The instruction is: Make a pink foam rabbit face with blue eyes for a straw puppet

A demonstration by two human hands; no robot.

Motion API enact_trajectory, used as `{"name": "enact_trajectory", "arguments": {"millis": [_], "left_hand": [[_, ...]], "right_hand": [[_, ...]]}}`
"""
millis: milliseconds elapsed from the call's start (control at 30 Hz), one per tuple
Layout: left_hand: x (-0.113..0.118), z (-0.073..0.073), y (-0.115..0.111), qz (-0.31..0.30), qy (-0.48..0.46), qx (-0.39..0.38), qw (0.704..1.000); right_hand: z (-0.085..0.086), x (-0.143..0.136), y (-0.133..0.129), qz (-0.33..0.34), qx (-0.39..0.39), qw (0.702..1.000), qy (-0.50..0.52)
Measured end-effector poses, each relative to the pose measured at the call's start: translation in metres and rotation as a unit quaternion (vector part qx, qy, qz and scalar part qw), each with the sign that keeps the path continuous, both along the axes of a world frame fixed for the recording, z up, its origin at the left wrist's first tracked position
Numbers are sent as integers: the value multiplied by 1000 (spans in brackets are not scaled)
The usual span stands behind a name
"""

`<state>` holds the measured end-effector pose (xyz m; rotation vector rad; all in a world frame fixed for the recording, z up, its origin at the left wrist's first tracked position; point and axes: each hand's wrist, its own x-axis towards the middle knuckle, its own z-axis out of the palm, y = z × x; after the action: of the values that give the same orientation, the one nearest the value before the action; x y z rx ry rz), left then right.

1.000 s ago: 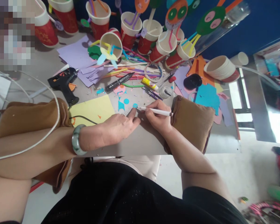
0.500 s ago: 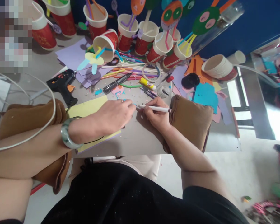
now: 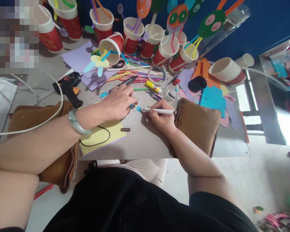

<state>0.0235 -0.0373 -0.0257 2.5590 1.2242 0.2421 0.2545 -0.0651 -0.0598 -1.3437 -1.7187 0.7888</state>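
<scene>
My right hand [image 3: 163,117] is closed around a slim white marker pen [image 3: 163,111], its tip pointing left. Just at that tip, a small round blue paper piece [image 3: 138,109] lies on the table. My left hand [image 3: 118,102], palm down, hovers low left of the pen with fingers curved and apart. Close to its fingertips is another small blue paper piece [image 3: 132,105]; whether they touch it I cannot tell. A brown pen cap [image 3: 125,130] lies near a yellow paper sheet [image 3: 116,132], below the left hand. Behind the left fingers, a black marker [image 3: 130,80] is partly hidden.
Red-and-white paper cups [image 3: 132,37] with paper figures line the back. Colourful sticks [image 3: 135,72], a glue stick [image 3: 152,86] and a small clear jar [image 3: 169,94] lie before them. A black glue gun [image 3: 69,88] is at left. Brown cushions [image 3: 198,125] support both arms.
My left hand has moved left and slightly back from the pen tip, uncovering the round blue piece and the brown cap. The right hand stays almost still with the pen.
</scene>
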Motion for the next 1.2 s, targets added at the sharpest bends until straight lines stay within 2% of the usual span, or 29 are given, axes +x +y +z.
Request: {"name": "enact_trajectory", "arguments": {"millis": [367,633,900,1200], "left_hand": [[6,-3,0,-14,0,-52,999],[5,-9,2,-24,-5,-42,999],[6,-6,1,-22,18,-45,999],[0,-9,2,-56,29,-2,998]], "right_hand": [[1,-2,0,6,4,1000,3],[-1,-1,1,5,4,1000,-16],[-1,0,1,15,11,1000,-17],[1,0,1,26,2,999,-23]]}}
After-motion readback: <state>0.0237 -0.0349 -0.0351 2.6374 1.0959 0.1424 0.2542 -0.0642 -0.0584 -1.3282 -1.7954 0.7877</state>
